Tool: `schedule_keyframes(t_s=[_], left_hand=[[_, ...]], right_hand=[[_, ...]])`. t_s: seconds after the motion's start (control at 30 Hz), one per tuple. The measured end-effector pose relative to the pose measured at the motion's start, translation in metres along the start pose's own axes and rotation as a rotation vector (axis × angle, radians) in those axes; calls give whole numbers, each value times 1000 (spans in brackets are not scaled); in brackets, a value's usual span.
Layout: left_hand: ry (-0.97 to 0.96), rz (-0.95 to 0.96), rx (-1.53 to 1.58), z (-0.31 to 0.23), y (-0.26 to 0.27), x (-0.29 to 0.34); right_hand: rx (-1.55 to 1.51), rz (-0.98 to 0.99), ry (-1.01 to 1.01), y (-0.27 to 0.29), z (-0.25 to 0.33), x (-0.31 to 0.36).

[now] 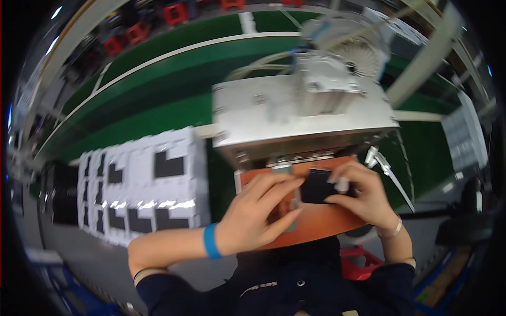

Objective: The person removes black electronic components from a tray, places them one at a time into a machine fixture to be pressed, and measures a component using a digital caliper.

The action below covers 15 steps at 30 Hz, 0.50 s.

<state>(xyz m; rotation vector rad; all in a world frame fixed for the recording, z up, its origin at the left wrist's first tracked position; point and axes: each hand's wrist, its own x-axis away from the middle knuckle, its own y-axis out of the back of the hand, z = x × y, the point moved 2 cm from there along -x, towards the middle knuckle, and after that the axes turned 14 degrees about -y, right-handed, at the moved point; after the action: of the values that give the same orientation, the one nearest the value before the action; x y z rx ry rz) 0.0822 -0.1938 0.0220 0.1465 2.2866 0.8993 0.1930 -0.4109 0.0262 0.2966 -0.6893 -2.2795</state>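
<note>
The right hand [363,194] holds a flat black piece [316,188], with the thumb on the near side and the fingers on the far side. The black piece is over an orange board [329,218], between the two hands. A small white thing [342,185] shows by the right fingers, but it is too blurry to tell what it is.

The left hand [253,213] is bent over the left part of the board. Its fingertips come near the left edge of the black piece. I cannot tell if this hand holds anything, because its fingers hide what is under them. A blue band [212,241] goes around the left wrist.

A big silver machine [253,113] stands just behind the board. To the left is a white tray [142,199] with black shapes in its gaps. A thin silver tool [390,175] lies to the right of the machine. A red stool [359,262] is low down, near the right arm.
</note>
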Motion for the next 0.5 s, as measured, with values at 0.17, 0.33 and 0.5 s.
schedule_keyframes(t_s=[0.17, 0.33, 0.5], left_hand=[[386, -147, 517, -16, 8, 6], [493, -437, 364, 4, 79, 68], [730, -673, 13, 96, 196, 156]], right_hand=[[-481, 19, -125, -33, 24, 17], [-609, 33, -212, -49, 39, 17], [-597, 173, -226, -46, 27, 30]])
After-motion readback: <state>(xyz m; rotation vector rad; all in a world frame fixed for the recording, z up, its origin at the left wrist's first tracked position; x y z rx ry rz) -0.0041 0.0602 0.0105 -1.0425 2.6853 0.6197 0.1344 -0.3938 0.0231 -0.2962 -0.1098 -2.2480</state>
